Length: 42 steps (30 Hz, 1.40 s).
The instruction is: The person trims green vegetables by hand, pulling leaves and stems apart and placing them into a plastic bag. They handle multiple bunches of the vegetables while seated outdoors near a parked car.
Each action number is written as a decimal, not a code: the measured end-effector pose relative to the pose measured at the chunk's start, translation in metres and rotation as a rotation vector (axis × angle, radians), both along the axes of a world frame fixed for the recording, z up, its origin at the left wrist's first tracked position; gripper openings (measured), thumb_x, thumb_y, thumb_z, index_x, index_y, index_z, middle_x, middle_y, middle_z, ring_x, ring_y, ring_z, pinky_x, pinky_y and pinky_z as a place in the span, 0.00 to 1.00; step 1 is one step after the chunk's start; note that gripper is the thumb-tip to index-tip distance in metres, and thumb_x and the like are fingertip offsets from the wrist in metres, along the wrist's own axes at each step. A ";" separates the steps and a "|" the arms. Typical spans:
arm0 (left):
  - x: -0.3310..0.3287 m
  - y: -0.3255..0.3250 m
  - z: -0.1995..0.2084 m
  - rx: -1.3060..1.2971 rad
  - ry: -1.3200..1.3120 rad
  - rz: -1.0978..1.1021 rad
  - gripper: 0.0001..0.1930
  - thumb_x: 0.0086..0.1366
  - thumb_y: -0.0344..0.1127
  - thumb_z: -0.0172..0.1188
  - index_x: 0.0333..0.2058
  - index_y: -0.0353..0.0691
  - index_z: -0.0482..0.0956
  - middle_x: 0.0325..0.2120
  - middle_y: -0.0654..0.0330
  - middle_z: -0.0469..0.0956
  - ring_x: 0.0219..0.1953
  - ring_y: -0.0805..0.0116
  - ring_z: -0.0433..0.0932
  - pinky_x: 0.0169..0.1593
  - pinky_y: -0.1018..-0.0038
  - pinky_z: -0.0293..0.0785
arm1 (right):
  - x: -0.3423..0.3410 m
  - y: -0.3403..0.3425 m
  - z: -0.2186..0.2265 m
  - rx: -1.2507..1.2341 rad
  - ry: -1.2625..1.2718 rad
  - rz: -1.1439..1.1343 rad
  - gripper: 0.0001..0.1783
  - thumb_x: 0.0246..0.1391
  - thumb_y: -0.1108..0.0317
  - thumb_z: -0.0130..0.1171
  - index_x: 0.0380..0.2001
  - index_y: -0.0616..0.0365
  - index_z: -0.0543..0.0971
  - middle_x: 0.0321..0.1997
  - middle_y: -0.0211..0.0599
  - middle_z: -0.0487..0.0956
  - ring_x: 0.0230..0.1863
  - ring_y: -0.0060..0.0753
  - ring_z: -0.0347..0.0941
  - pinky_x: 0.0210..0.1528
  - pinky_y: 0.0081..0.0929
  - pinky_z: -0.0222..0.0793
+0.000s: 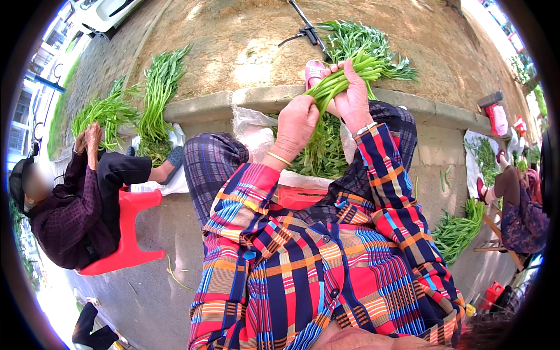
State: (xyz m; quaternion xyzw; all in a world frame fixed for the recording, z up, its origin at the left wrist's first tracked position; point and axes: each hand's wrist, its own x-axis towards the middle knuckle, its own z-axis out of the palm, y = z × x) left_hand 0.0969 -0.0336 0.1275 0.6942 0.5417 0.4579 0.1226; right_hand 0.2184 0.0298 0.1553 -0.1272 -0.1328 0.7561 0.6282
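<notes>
A bunch of long-stemmed leafy greens point(333, 86) lies slantwise across both my hands. My left hand point(296, 124) is closed around it lower down, where leaves hang below the fist. Farther up and to the right, my right hand point(353, 100) holds the pale stems across its fingers, thumb raised. Beneath, between my knees, a heap of loose greens point(328, 154) rests on a white plastic sheet point(252, 125). Beyond my right hand, another pile of greens point(402, 69) lies on the dirt by the kerb.
A person point(70, 216) on a red stool point(137, 233) handles greens at my left, beside a long pile point(157, 99). A stone kerb point(201, 108) runs ahead. At right are more greens point(458, 233) and another seated person point(522, 204). A black stand point(308, 29) is on the dirt.
</notes>
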 end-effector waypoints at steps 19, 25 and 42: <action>-0.002 -0.005 0.020 -0.504 -0.899 -0.363 0.05 0.55 0.28 0.47 0.29 0.35 0.70 0.24 0.61 0.73 0.23 0.76 0.72 0.29 0.81 0.70 | -0.002 0.003 -0.007 -0.012 0.015 -0.034 0.10 0.45 0.70 0.58 0.25 0.60 0.67 0.23 0.34 0.67 0.29 0.28 0.64 0.35 0.26 0.65; -0.009 -0.007 0.008 -0.650 -0.997 -0.336 0.05 0.55 0.28 0.45 0.29 0.34 0.69 0.25 0.57 0.73 0.23 0.73 0.73 0.28 0.79 0.71 | -0.001 0.003 -0.007 -0.001 0.014 -0.060 0.09 0.45 0.71 0.57 0.27 0.60 0.67 0.23 0.34 0.68 0.28 0.28 0.65 0.34 0.27 0.65; 0.000 -0.012 0.007 -0.548 -1.074 -0.358 0.10 0.52 0.20 0.45 0.32 0.33 0.72 0.26 0.59 0.74 0.18 0.77 0.70 0.22 0.83 0.68 | 0.001 0.006 -0.014 0.003 -0.004 -0.003 0.09 0.46 0.67 0.57 0.28 0.57 0.68 0.22 0.35 0.71 0.26 0.31 0.68 0.31 0.27 0.66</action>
